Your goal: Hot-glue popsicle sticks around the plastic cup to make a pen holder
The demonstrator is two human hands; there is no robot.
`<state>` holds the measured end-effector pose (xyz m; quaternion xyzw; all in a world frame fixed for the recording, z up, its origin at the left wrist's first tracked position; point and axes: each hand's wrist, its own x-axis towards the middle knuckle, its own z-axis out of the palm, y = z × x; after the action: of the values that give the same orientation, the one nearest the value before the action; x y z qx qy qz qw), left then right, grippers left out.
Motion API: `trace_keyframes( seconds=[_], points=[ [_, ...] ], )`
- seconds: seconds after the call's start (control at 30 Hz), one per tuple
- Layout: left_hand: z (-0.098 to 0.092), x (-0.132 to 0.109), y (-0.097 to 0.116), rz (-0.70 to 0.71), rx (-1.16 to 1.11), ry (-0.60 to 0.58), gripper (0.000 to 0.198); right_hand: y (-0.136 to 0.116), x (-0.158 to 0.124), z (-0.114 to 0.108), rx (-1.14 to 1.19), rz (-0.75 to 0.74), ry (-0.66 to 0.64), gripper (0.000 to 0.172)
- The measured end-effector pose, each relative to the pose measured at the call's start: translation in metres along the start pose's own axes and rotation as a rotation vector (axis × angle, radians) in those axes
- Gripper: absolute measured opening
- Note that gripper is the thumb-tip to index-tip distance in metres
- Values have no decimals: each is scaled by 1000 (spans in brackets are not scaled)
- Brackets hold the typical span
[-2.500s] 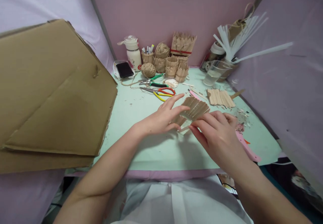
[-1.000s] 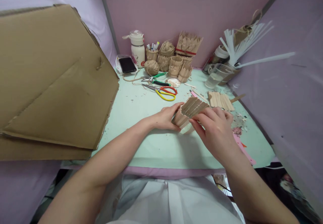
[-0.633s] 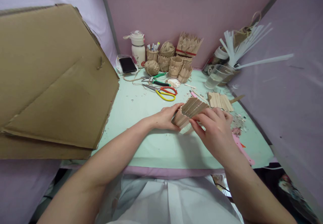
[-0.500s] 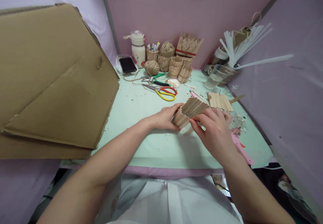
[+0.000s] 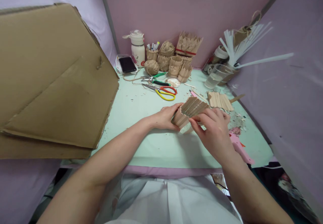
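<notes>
A tilted cup made of wooden craft sticks (image 5: pixel 193 106) is held just above the front middle of the table, its open top facing up toward me. My left hand (image 5: pixel 166 117) wraps round its left side, thumb low and fingers behind. With thumb and fingers, my right hand (image 5: pixel 211 124) pinches a craft stick at the cup's near right rim; the fingers hide part of that stick. A gap shows in the near wall beside it. Just right of my right wrist lies a pink glue gun (image 5: pixel 239 147).
Scissors (image 5: pixel 165 94) and green-handled pruners (image 5: pixel 155 81) lie beyond my hands. Behind them stand stick cups (image 5: pixel 175 66), twine balls (image 5: pixel 151 67) and a bottle (image 5: pixel 138 50). Cardboard (image 5: pixel 58 82) fills the left. A plastic cup (image 5: pixel 215 77) and a flat stick panel (image 5: pixel 220 101) are right.
Almost nothing differs. My right hand has shifted very slightly to the left, showing a little more of the glue gun; both hands keep their hold.
</notes>
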<state>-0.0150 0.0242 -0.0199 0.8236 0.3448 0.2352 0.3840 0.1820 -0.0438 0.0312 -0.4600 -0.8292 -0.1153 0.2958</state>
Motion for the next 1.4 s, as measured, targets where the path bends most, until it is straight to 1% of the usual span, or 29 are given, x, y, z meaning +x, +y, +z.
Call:
trace_keyframes(
  seconds=[0.2, 0.33, 0.4, 0.43, 0.53, 0.6, 0.67, 0.77, 0.87, 0.97, 1.07, 1.23, 1.4],
  points=[
    [0, 5, -6, -17, -13, -28, 117, 2, -3, 0, 6, 3, 13, 21],
    [0, 9, -10, -9, -42, -41, 117, 4, -6, 0, 15, 13, 5, 19],
    [1, 9, -11, 4, -58, -34, 116, 5, -8, -1, 28, 35, 26, 16],
    [1, 9, -12, 12, -68, -25, 116, 6, -9, -1, 42, 54, 44, 18],
    [2, 8, -12, 34, -107, 13, 116, 9, -14, -2, 94, 112, 126, 30],
    [3, 8, -10, 44, -130, 38, 118, 9, -18, -1, 107, 124, 177, 32],
    [4, 7, -8, 48, -138, 60, 116, 8, -23, 3, 84, 119, 192, 33],
    [5, 7, -6, 51, -135, 81, 113, 6, -30, 10, 7, 78, 127, 36],
    [5, 8, -8, 55, -129, 69, 115, 3, -32, 18, -64, 57, 67, 37],
    [5, 8, -12, 64, -115, 40, 118, 2, -33, 23, -103, 63, 67, 36],
    [4, 9, -14, 85, -106, 21, 118, 1, -32, 26, -122, 63, 65, 33],
    [4, 8, -14, 94, -84, 26, 114, -1, -31, 28, -128, 61, 47, 22],
    [6, 8, -13, 90, -72, 39, 112, 1, -31, 31, -134, 57, 46, 17]
  ],
)
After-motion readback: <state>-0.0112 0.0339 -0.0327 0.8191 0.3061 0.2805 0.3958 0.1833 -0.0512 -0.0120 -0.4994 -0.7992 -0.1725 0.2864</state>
